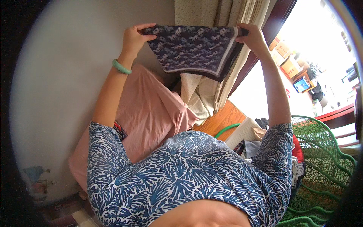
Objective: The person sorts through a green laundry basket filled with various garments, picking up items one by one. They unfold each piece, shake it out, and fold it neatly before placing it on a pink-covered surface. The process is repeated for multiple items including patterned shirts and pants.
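A dark patterned scarf (193, 49) with a pale border stripe hangs stretched between my two raised hands. My left hand (136, 39) pinches its upper left corner, and a green bangle circles that wrist. At the upper right corner, my right hand (252, 37) grips the cloth between thumb and fingers. The top edge runs nearly straight, while the lower part drops in front of the curtain. It looks folded, as layered edges show at its lower right.
Below my left arm, a pink cloth (151, 102) covers something bulky. A beige curtain (223, 83) hangs behind the scarf beside a bright doorway. A green wire-mesh chair (321, 151) and piled clothes (251, 145) are at my right, over a wooden floor (223, 119).
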`<state>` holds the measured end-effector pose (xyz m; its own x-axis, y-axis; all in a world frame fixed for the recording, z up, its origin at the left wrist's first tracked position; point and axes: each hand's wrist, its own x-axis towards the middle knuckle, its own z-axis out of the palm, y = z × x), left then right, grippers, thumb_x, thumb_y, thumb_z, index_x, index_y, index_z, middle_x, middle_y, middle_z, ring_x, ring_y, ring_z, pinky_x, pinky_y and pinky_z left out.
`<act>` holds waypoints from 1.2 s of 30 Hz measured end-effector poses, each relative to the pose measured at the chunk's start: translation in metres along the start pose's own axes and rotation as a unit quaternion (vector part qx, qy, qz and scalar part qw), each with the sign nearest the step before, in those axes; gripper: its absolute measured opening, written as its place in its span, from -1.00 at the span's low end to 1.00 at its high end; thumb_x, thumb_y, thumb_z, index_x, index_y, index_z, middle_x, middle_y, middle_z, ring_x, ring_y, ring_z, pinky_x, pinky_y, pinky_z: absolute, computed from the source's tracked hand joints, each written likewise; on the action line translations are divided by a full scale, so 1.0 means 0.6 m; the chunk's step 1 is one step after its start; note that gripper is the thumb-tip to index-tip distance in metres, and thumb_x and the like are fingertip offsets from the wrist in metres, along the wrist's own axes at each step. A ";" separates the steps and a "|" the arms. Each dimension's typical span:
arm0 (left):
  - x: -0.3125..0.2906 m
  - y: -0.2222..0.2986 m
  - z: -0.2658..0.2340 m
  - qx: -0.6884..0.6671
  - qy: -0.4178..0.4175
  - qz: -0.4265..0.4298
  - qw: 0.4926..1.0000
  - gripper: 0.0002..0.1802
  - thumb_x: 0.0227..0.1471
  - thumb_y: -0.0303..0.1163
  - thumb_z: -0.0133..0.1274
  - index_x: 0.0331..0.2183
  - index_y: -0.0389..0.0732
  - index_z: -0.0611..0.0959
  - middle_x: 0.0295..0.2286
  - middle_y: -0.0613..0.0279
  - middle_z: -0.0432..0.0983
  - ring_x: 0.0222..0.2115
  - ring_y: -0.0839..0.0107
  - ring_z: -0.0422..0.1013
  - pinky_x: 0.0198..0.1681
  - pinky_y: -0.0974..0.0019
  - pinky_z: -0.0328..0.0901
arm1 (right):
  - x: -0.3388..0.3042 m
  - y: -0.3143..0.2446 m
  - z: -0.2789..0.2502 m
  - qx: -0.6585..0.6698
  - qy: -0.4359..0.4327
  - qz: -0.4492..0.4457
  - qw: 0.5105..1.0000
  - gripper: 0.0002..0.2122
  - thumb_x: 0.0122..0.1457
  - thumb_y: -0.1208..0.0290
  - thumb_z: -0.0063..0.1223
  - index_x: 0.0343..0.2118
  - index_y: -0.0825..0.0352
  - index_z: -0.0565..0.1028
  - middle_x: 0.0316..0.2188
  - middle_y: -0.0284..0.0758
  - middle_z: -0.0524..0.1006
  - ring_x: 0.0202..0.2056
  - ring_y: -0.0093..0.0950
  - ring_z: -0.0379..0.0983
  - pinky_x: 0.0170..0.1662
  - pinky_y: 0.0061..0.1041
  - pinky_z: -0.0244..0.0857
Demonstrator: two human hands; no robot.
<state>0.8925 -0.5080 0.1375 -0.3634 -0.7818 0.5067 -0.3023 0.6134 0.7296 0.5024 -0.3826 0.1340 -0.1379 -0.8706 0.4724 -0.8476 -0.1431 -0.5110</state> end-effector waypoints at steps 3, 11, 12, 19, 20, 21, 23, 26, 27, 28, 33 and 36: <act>0.023 -0.005 -0.005 0.154 0.046 0.055 0.985 -0.60 -0.33 -0.47 0.34 -0.29 -0.03 0.72 -0.51 0.31 0.59 -0.55 0.53 0.42 -0.41 0.50 0.32 | 0.032 0.006 0.004 -0.045 0.010 -0.067 0.997 -0.57 -0.17 0.35 0.34 -0.15 0.29 0.55 -0.35 -0.19 0.59 -0.32 -0.44 0.54 -0.19 -0.43 0.37; 0.066 0.010 -0.065 0.244 0.101 0.157 0.952 -0.76 -0.19 -0.28 0.27 -0.35 -0.05 0.73 -0.56 0.25 0.60 -0.58 0.42 0.48 -0.46 0.37 0.32 | 0.099 -0.023 -0.020 -0.055 -0.037 -0.087 0.994 -0.70 0.02 0.34 0.20 -0.25 0.47 0.53 -0.43 -0.23 0.55 -0.36 -0.50 0.42 -0.22 -0.46 0.27; 0.062 0.015 -0.073 0.263 0.108 0.173 0.943 -0.77 -0.17 -0.26 0.26 -0.36 -0.06 0.73 -0.56 0.24 0.60 -0.58 0.41 0.48 -0.46 0.36 0.33 | 0.098 -0.031 -0.021 -0.017 -0.024 -0.079 0.996 -0.72 0.04 0.31 0.18 -0.33 0.48 0.52 -0.52 -0.25 0.50 -0.41 -0.50 0.37 -0.27 -0.46 0.24; -0.020 0.079 -0.158 0.368 0.054 0.059 0.926 -0.72 -0.13 -0.22 0.23 -0.36 -0.18 0.71 -0.53 0.13 0.59 -0.52 0.32 0.51 -0.41 0.33 0.34 | 0.067 -0.110 -0.019 0.000 -0.076 -0.184 0.980 -0.72 0.12 0.25 0.04 -0.32 0.42 0.53 -0.48 -0.08 0.54 -0.42 -0.30 0.48 -0.30 -0.36 0.29; -0.039 0.093 -0.179 0.370 0.046 0.089 0.924 -0.74 -0.11 -0.26 0.21 -0.36 -0.21 0.70 -0.53 0.15 0.59 -0.51 0.37 0.51 -0.41 0.36 0.34 | 0.058 -0.122 -0.013 -0.027 -0.046 -0.172 0.984 -0.71 0.13 0.24 0.02 -0.31 0.42 0.53 -0.44 -0.07 0.54 -0.38 -0.27 0.50 -0.28 -0.38 0.30; -0.062 0.106 -0.197 0.336 0.045 0.089 0.937 -0.78 -0.13 -0.35 0.22 -0.37 -0.24 0.68 -0.48 0.15 0.57 -0.50 0.38 0.49 -0.41 0.36 0.34 | 0.049 -0.134 -0.010 -0.018 -0.071 -0.106 0.992 -0.74 0.10 0.27 0.08 -0.36 0.42 0.52 -0.45 -0.13 0.54 -0.33 -0.34 0.49 -0.25 -0.40 0.30; -0.108 0.127 -0.223 0.262 0.044 0.094 0.959 -0.82 -0.16 -0.52 0.24 -0.40 -0.30 0.64 -0.39 0.16 0.54 -0.50 0.40 0.45 -0.41 0.38 0.34 | 0.030 -0.159 0.000 0.149 -0.038 -0.069 0.986 -0.80 0.04 0.36 0.18 -0.35 0.39 0.54 -0.37 -0.28 0.56 -0.27 -0.49 0.44 -0.22 -0.46 0.28; -0.186 0.154 -0.267 0.327 0.015 0.056 0.943 -0.82 -0.09 -0.39 0.18 -0.38 -0.26 0.69 -0.48 0.15 0.58 -0.50 0.42 0.48 -0.42 0.39 0.33 | 0.004 -0.196 0.009 0.166 -0.075 -0.157 0.971 -0.83 0.06 0.40 0.16 -0.35 0.39 0.55 -0.45 -0.36 0.55 -0.39 -0.50 0.42 -0.30 -0.50 0.28; -0.204 0.162 -0.279 0.349 0.003 0.055 0.936 -0.77 -0.09 -0.32 0.20 -0.36 -0.25 0.69 -0.52 0.16 0.59 -0.50 0.44 0.50 -0.42 0.39 0.33 | -0.002 -0.209 0.008 0.117 -0.124 -0.149 0.974 -0.83 0.07 0.40 0.16 -0.35 0.39 0.55 -0.49 -0.38 0.54 -0.43 -0.51 0.41 -0.33 -0.51 0.28; -0.234 0.170 -0.286 0.355 0.025 0.018 0.934 -0.81 -0.09 -0.37 0.20 -0.37 -0.26 0.69 -0.52 0.22 0.59 -0.52 0.51 0.46 -0.42 0.44 0.31 | -0.006 -0.221 0.007 0.066 -0.165 -0.133 0.975 -0.84 0.07 0.40 0.15 -0.35 0.39 0.55 -0.52 -0.40 0.53 -0.46 -0.53 0.40 -0.36 -0.52 0.28; -0.329 0.216 -0.335 0.300 0.107 -0.107 0.942 -0.85 -0.10 -0.43 0.21 -0.39 -0.24 0.70 -0.53 0.32 0.58 -0.53 0.56 0.39 -0.40 0.47 0.29 | 0.018 -0.281 0.022 0.143 -0.229 -0.148 0.951 -0.76 0.10 0.28 0.11 -0.33 0.39 0.56 -0.64 -0.39 0.47 -0.63 -0.62 0.32 -0.57 -0.60 0.18; -0.352 0.200 -0.377 0.274 0.136 -0.059 0.950 -0.83 -0.11 -0.41 0.22 -0.39 -0.26 0.70 -0.54 0.30 0.58 -0.53 0.57 0.40 -0.40 0.48 0.29 | 0.062 -0.310 0.085 0.165 -0.263 -0.190 0.931 -0.77 0.11 0.27 0.10 -0.32 0.35 0.57 -0.66 -0.45 0.40 -0.65 -0.66 0.24 -0.58 -0.63 0.11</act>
<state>1.1319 -0.2946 0.2221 -0.0793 -0.8031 0.5905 -0.7676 0.4271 0.4778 0.6812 -0.4125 0.2100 0.4835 -0.8255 0.2912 -0.5681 -0.5490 -0.6130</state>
